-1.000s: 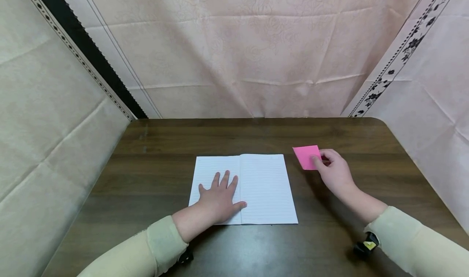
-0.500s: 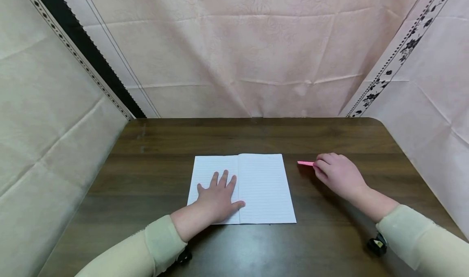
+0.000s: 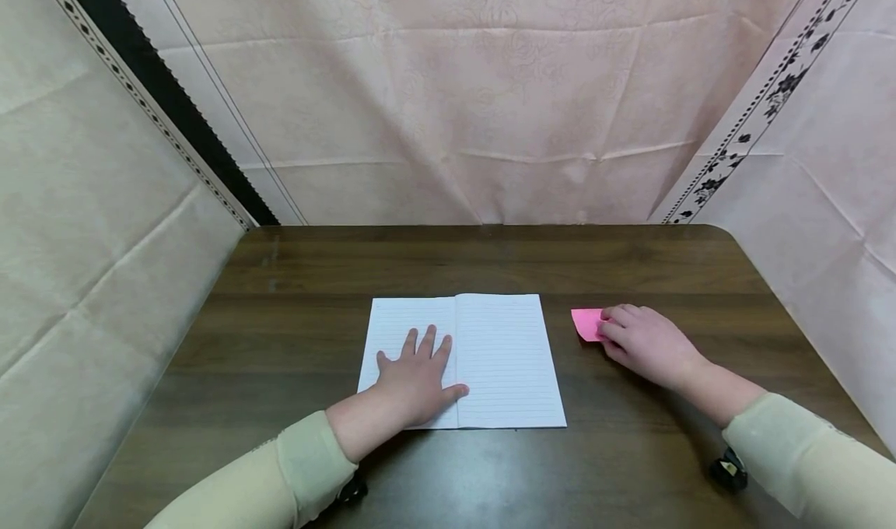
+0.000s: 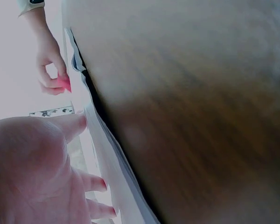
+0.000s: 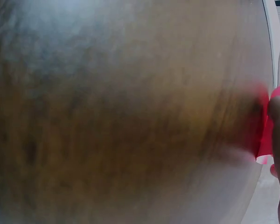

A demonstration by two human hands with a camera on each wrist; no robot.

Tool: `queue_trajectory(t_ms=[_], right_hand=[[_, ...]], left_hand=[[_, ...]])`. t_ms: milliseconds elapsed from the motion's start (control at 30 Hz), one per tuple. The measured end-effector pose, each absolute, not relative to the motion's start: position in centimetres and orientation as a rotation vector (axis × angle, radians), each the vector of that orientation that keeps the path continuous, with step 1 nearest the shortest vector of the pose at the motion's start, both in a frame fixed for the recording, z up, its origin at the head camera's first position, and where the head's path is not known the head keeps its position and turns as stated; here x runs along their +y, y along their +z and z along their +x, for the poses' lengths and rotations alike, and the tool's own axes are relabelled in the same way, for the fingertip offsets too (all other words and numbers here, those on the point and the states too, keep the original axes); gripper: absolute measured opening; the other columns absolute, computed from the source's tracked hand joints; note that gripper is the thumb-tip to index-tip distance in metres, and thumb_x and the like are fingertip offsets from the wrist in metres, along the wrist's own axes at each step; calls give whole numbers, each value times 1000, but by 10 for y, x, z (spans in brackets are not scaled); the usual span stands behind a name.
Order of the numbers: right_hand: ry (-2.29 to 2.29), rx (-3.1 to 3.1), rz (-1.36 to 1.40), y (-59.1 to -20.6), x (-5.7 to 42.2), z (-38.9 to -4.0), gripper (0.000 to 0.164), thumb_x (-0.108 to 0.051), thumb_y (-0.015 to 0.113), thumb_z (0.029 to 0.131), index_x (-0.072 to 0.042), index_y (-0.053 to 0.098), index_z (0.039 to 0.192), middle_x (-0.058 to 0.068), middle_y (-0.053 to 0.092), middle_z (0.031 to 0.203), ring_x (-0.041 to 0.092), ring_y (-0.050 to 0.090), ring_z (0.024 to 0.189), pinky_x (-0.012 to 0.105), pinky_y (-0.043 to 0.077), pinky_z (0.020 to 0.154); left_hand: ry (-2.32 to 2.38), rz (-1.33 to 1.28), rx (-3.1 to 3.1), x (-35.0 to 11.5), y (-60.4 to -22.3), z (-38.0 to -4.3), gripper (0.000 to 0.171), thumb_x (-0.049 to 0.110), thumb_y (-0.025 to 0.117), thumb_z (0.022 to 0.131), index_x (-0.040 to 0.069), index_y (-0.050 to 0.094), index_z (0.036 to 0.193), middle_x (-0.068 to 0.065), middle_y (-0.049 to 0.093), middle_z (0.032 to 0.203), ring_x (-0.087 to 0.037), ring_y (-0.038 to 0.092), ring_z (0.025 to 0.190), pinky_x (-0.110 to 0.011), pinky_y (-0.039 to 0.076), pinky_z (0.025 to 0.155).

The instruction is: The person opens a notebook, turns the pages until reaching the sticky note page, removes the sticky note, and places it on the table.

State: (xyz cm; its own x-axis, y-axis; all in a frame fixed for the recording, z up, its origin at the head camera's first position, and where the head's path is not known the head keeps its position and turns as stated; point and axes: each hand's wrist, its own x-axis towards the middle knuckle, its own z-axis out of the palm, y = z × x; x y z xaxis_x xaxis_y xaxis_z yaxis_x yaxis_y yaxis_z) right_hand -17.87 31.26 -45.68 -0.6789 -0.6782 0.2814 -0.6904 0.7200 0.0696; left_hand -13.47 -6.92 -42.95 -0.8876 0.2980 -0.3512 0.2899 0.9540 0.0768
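An open lined notebook [image 3: 507, 362] lies flat on the wooden table. Spread over its left page is my left hand [image 3: 413, 385], its fingers straight and apart. To the right of the notebook, my right hand [image 3: 647, 346] pinches a pink sticky note [image 3: 586, 324] by its right part, low over the table. Its fingers cover that part of the note. In the right wrist view the sticky note [image 5: 266, 135] shows as a bent pink sheet near the tabletop, partly hidden by a finger; whether it touches the table I cannot tell.
The wooden table [image 3: 350, 260] ends at a pale cloth backdrop [image 3: 448, 124] behind it. Patterned cloth sides [image 3: 91, 241] rise at left and right. A dark wrist device [image 3: 728, 471] sits under the right sleeve.
My right hand has come down and a little toward me with the pink sticky note, which turned edge-on midway and now shows its face again. The left hand has stayed on the notebook.
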Motion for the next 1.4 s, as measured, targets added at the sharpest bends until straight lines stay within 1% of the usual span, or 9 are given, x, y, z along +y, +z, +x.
queue_trajectory(t_ms=[133,233,367,533,667,733,1133,1267,1400], right_hand=[[41,-2669,1074,-458,311,-178,20,-21,78,79,-10,70,93,10,66,101,26,62,93,46,53,81],[9,-2746,1028,-457,309,-178,23,-27,73,83,-10,70,98,10,66,106,27,62,98,47,51,85],[-4,-2864,942,-456,305,-176,39,-37,67,90,-7,69,116,12,65,118,30,60,110,50,48,93],[33,-2967,803,-454,298,-175,59,-52,58,95,-10,60,136,16,60,130,36,53,120,56,43,98],[32,-3022,721,-454,290,-175,77,-69,47,93,-11,55,142,19,56,134,39,50,124,60,40,99],[30,-3041,693,-454,286,-174,83,-74,44,91,-10,54,143,20,55,135,40,49,124,61,39,100],[8,-3068,600,-458,276,-174,88,-76,42,90,-7,52,143,21,53,137,42,48,126,62,39,100],[5,-3085,579,-458,275,-172,88,-76,43,89,-5,54,141,22,53,137,43,48,125,62,39,100],[-13,-3072,588,-457,274,-169,86,-74,44,90,-4,56,139,22,54,136,43,49,125,62,38,100]], left_hand=[[31,429,2741,-69,-429,-135,84,69,47,92,19,29,157,-10,18,164,-37,17,149,-76,28,100],[30,431,2746,-69,-428,-136,84,69,47,92,19,29,157,-10,18,164,-37,17,149,-76,28,100],[27,436,2752,-69,-429,-136,84,69,47,92,19,29,157,-10,18,164,-37,17,149,-76,28,100],[21,439,2751,-69,-429,-137,85,69,47,92,19,29,157,-10,18,164,-37,17,149,-76,28,100],[18,444,2748,-69,-429,-137,85,69,48,92,19,29,157,-10,19,164,-37,18,149,-76,29,99],[19,444,2749,-69,-429,-137,85,69,48,92,18,30,157,-10,19,164,-37,18,149,-76,29,99],[43,444,2746,-71,-425,-138,84,68,49,92,18,31,157,-10,20,164,-36,20,148,-74,31,98],[83,451,2750,-73,-424,-138,85,68,53,90,19,33,156,-11,24,162,-37,22,147,-74,32,98],[138,454,2771,-75,-422,-139,84,68,57,88,19,39,153,-12,31,158,-38,28,143,-72,32,99]])
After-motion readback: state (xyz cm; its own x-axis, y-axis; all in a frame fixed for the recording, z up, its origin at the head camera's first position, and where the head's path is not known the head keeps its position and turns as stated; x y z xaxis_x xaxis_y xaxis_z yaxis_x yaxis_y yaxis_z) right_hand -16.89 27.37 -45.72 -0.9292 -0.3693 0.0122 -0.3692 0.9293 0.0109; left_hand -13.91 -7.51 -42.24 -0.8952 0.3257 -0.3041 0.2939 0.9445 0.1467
